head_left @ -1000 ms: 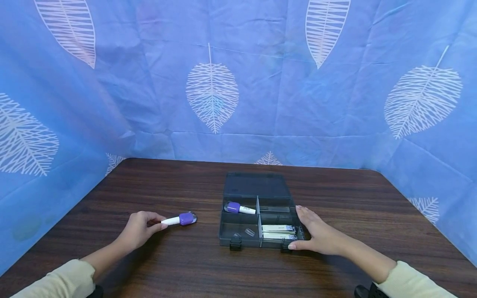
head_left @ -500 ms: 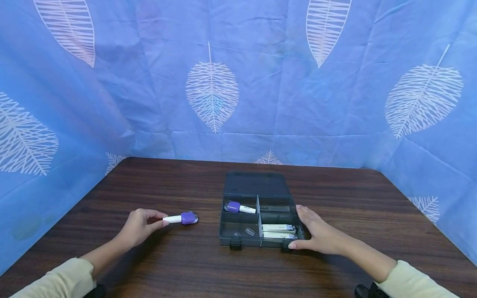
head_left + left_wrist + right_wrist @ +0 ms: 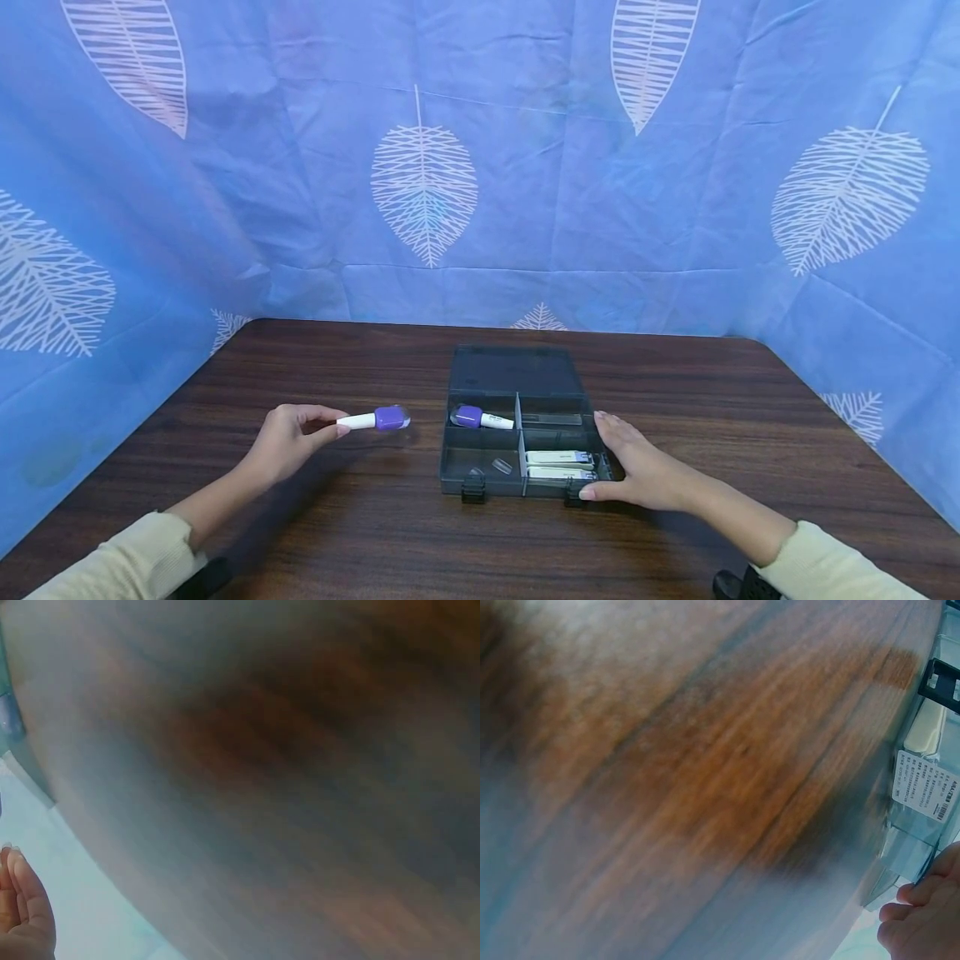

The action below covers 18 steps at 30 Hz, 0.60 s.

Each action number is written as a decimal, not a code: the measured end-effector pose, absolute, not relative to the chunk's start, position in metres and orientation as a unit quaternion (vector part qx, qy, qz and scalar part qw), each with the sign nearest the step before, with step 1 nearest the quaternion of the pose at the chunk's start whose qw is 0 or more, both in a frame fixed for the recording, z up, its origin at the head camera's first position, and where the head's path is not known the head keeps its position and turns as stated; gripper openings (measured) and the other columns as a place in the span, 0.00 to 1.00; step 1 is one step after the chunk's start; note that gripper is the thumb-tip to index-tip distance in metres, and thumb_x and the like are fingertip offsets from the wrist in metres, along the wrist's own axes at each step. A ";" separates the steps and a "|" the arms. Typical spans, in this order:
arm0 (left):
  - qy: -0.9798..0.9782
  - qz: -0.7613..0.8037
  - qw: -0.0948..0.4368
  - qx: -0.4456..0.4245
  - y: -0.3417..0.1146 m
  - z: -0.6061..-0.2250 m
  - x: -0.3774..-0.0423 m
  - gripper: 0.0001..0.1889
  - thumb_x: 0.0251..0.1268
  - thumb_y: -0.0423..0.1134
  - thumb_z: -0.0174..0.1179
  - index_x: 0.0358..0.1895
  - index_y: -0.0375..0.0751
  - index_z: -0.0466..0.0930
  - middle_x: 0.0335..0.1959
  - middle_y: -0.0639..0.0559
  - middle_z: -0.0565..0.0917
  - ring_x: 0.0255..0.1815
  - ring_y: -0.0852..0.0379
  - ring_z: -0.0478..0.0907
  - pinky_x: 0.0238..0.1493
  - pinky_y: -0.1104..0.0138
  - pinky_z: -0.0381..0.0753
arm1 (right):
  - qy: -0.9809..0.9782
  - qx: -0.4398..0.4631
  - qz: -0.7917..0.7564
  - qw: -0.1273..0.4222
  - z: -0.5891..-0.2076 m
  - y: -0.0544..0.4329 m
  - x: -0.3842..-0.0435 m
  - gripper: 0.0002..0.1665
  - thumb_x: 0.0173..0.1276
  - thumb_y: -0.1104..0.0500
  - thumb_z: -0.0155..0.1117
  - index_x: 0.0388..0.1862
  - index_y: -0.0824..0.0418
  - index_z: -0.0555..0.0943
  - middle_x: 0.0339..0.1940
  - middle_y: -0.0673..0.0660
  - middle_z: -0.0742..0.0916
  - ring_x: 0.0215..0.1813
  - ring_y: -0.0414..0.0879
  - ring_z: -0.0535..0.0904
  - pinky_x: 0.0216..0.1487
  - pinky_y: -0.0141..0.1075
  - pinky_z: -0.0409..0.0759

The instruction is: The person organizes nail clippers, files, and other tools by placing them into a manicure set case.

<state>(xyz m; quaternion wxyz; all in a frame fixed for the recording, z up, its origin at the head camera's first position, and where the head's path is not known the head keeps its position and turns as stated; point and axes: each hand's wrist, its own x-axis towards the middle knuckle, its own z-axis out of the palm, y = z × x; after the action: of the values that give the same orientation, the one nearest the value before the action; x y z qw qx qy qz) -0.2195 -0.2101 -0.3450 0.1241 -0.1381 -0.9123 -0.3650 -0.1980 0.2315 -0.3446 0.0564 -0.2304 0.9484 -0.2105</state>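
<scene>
My left hand [image 3: 288, 440] pinches the white cap of a purple nail polish bottle [image 3: 391, 418] between thumb and fingers. The bottle points right, raised over the table left of a dark see-through divided box [image 3: 480, 486]. Flat against the box's right side, my right hand [image 3: 647, 475] rests with its fingers stretched out and its thumb at the front right latch. Inside the back left compartment lies a second purple nail polish bottle [image 3: 467, 416]. In the left wrist view only part of my left hand [image 3: 28, 900] shows; the right wrist view catches my right hand [image 3: 926, 919] beside the box.
The box's lid [image 3: 517, 367] is folded back. Two slim white pieces [image 3: 558, 457] lie in the front right compartment, and a small clear piece [image 3: 502, 466] in the front left one. A printed label [image 3: 924, 786] is on the box's side. A leaf-patterned cloth [image 3: 525, 208] hangs behind the wooden table [image 3: 337, 358].
My left hand has lifted the nail polish bottle and moved it slightly right, closer to the box. The right hand and box stay in place.
</scene>
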 end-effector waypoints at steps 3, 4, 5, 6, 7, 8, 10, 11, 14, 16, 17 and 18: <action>-0.909 -0.369 0.130 -0.144 -0.207 -0.342 -0.221 0.08 0.56 0.34 0.64 0.39 0.36 0.86 0.32 0.45 0.87 0.21 0.66 0.68 0.18 0.73 0.67 | 0.948 -0.231 -0.211 0.056 -0.344 0.231 -0.198 0.64 0.54 0.34 0.64 0.70 0.78 0.48 0.72 0.75 0.55 0.72 0.71 0.47 0.65 0.65 0.52; -0.908 -0.371 0.131 -0.145 -0.206 -0.341 -0.222 0.08 0.56 0.34 0.64 0.39 0.36 0.86 0.32 0.45 0.87 0.21 0.66 0.68 0.18 0.73 0.67 | 0.948 -0.231 -0.211 0.057 -0.344 0.231 -0.198 0.64 0.54 0.34 0.64 0.70 0.78 0.48 0.72 0.75 0.55 0.72 0.71 0.47 0.65 0.65 0.52; -0.907 -0.372 0.133 -0.147 -0.205 -0.341 -0.222 0.08 0.56 0.33 0.64 0.38 0.36 0.86 0.31 0.45 0.87 0.20 0.66 0.68 0.18 0.73 0.67 | 0.948 -0.230 -0.212 0.058 -0.344 0.231 -0.198 0.64 0.55 0.35 0.63 0.70 0.78 0.48 0.72 0.75 0.55 0.72 0.71 0.47 0.65 0.65 0.52; -0.906 -0.373 0.134 -0.150 -0.204 -0.341 -0.223 0.08 0.56 0.33 0.64 0.38 0.36 0.86 0.31 0.45 0.87 0.20 0.66 0.67 0.18 0.73 0.67 | 0.948 -0.230 -0.213 0.059 -0.344 0.231 -0.197 0.64 0.55 0.34 0.63 0.70 0.78 0.48 0.72 0.75 0.54 0.72 0.71 0.47 0.65 0.65 0.52; -0.905 -0.374 0.134 -0.153 -0.203 -0.340 -0.223 0.08 0.56 0.33 0.64 0.38 0.36 0.86 0.30 0.46 0.86 0.20 0.67 0.67 0.18 0.73 0.67 | 0.948 -0.229 -0.214 0.060 -0.344 0.231 -0.197 0.64 0.55 0.34 0.63 0.70 0.78 0.48 0.72 0.75 0.54 0.72 0.71 0.47 0.65 0.65 0.52; -0.904 -0.376 0.134 -0.156 -0.202 -0.340 -0.223 0.08 0.56 0.32 0.64 0.38 0.35 0.86 0.30 0.46 0.86 0.20 0.67 0.67 0.18 0.73 0.68 | 0.948 -0.228 -0.215 0.061 -0.344 0.231 -0.197 0.64 0.55 0.34 0.63 0.70 0.77 0.48 0.72 0.75 0.54 0.72 0.71 0.47 0.65 0.65 0.52; -0.902 -0.378 0.132 -0.161 -0.200 -0.340 -0.225 0.08 0.56 0.32 0.64 0.38 0.35 0.85 0.29 0.46 0.86 0.19 0.67 0.67 0.18 0.73 0.68 | 0.948 -0.226 -0.215 0.063 -0.344 0.231 -0.197 0.64 0.54 0.34 0.63 0.70 0.77 0.48 0.72 0.75 0.54 0.72 0.71 0.46 0.65 0.65 0.52; -0.901 -0.380 0.131 -0.164 -0.199 -0.340 -0.225 0.08 0.56 0.32 0.63 0.39 0.35 0.85 0.29 0.47 0.86 0.19 0.68 0.67 0.18 0.73 0.68 | 0.948 -0.225 -0.216 0.064 -0.344 0.231 -0.197 0.64 0.54 0.34 0.63 0.70 0.77 0.48 0.72 0.75 0.54 0.72 0.71 0.46 0.65 0.65 0.52; -0.897 -0.388 0.126 -0.169 -0.196 -0.340 -0.227 0.08 0.56 0.32 0.63 0.39 0.34 0.85 0.29 0.46 0.86 0.20 0.68 0.68 0.18 0.73 0.68 | 0.948 -0.225 -0.215 0.062 -0.344 0.231 -0.197 0.64 0.54 0.34 0.63 0.70 0.77 0.48 0.72 0.75 0.54 0.72 0.71 0.46 0.65 0.65 0.52; -0.894 -0.395 0.124 -0.172 -0.193 -0.340 -0.229 0.08 0.56 0.32 0.63 0.39 0.34 0.85 0.29 0.46 0.86 0.20 0.68 0.69 0.19 0.73 0.69 | 0.948 -0.226 -0.215 0.062 -0.344 0.231 -0.196 0.64 0.54 0.34 0.63 0.70 0.77 0.48 0.72 0.75 0.54 0.72 0.71 0.47 0.65 0.65 0.52; -0.891 -0.400 0.122 -0.174 -0.191 -0.340 -0.229 0.08 0.56 0.32 0.63 0.39 0.34 0.85 0.30 0.45 0.86 0.21 0.67 0.70 0.19 0.73 0.70 | 0.948 -0.226 -0.216 0.062 -0.344 0.231 -0.196 0.64 0.54 0.34 0.63 0.70 0.77 0.48 0.72 0.75 0.54 0.72 0.71 0.47 0.65 0.65 0.52; -0.890 -0.403 0.121 -0.176 -0.190 -0.340 -0.230 0.08 0.57 0.32 0.63 0.39 0.34 0.85 0.30 0.45 0.86 0.21 0.67 0.70 0.20 0.73 0.70 | 0.948 -0.226 -0.216 0.062 -0.344 0.231 -0.196 0.64 0.54 0.34 0.63 0.70 0.77 0.48 0.72 0.75 0.54 0.72 0.71 0.46 0.65 0.65 0.52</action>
<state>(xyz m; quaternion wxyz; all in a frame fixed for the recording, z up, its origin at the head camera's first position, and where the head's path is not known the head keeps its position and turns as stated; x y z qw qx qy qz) -0.2301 -0.1895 -0.3397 0.1208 -0.1757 -0.8900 -0.4031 -0.1963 0.2308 -0.3437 0.0620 -0.2261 0.9477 -0.2165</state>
